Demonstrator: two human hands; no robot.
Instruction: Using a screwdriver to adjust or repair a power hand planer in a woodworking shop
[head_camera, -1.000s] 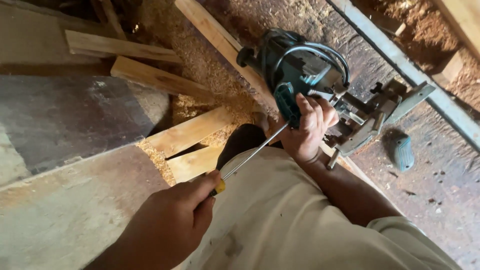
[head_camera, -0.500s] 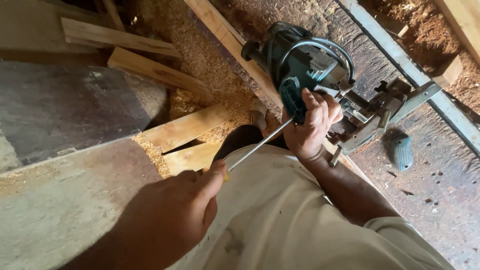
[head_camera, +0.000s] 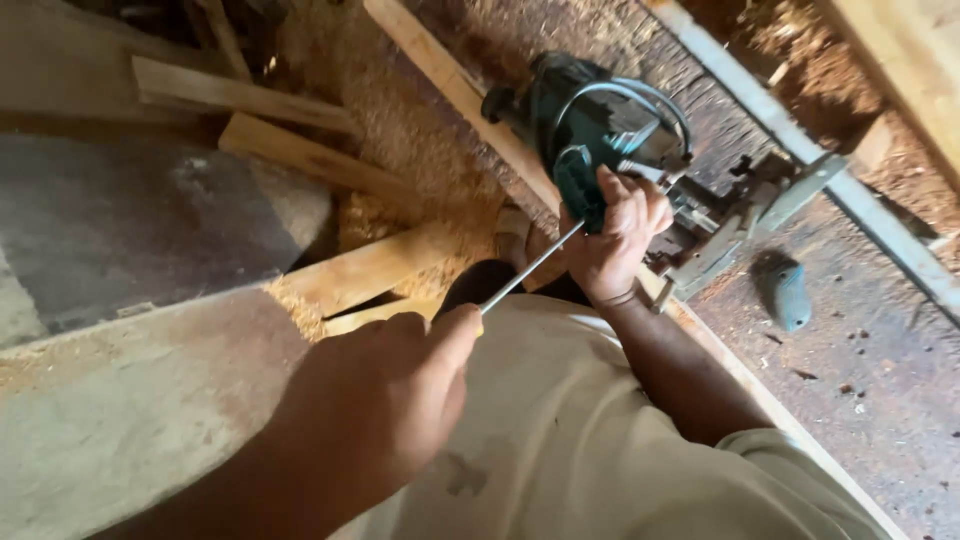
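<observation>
Workbench (head_camera: 120, 440): grey, dusty slab at lower left, sawdust along its edge. Long wooden plank (head_camera: 450, 85) runs diagonally beneath the saw; shorter offcuts (head_camera: 300, 160) lie in sawdust to the left. Teal circular saw (head_camera: 590, 125) sits on the plank at upper centre, its metal base plate (head_camera: 740, 215) to the right. Right hand (head_camera: 615, 240) clenched around the saw's handle. Left hand (head_camera: 385, 400) clenched on a screwdriver (head_camera: 530, 268), whose shaft points up toward the saw; tip hidden behind the right hand, contact uncertain. Small blue-grey object (head_camera: 785, 292) on the floor, just right of the saw.
</observation>
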